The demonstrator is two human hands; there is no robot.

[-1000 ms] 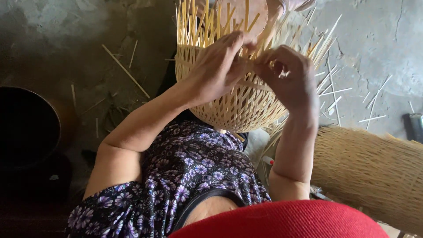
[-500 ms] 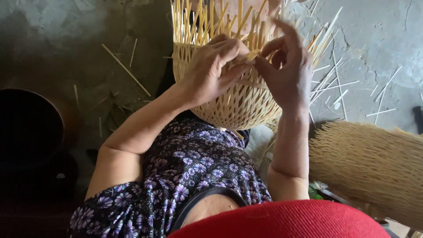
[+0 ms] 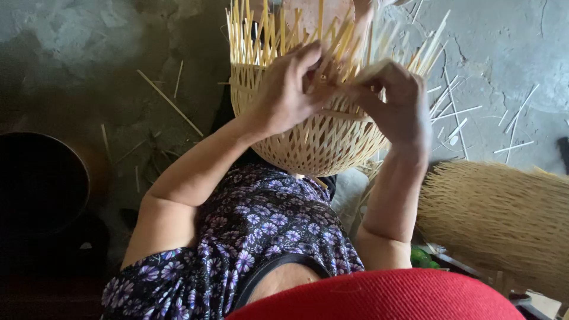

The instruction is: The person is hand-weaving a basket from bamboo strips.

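The half-woven bamboo basket (image 3: 308, 139) sits at the far centre of the scene, raised in front of the person's floral-patterned top (image 3: 255, 237) and apparently resting against the lap. Its lower body is closed lattice; its upper edge is unfinished, with loose upright splints (image 3: 261, 35) standing free above the last woven row.

The left hand (image 3: 284, 95) lies on the basket's left upper wall, fingers (image 3: 305, 59) curled together over the rim and pressing among the uprights. The right hand (image 3: 397, 101) is at the right upper wall, its fingers closed on a flat strip (image 3: 370, 68) that runs toward the left hand. Whether the left fingers also pinch this strip cannot be told, as the fingertips are hidden among the splints.

Surroundings: a bundle of fine bamboo strips (image 3: 498, 219) lies to the right; scattered offcuts (image 3: 462, 112) lie on the concrete floor (image 3: 510, 47) at the far right; a dark round vessel (image 3: 35, 184) stands to the left; a red brim (image 3: 379, 296) crosses the near edge.

Assessment: the step in hand appears to be weaving the strip around the rim. Done well, it likely calls for the strip kept flat and taut, passed alternately in front of and behind each upright, then pressed down against the row below while the left hand steadies the wall.
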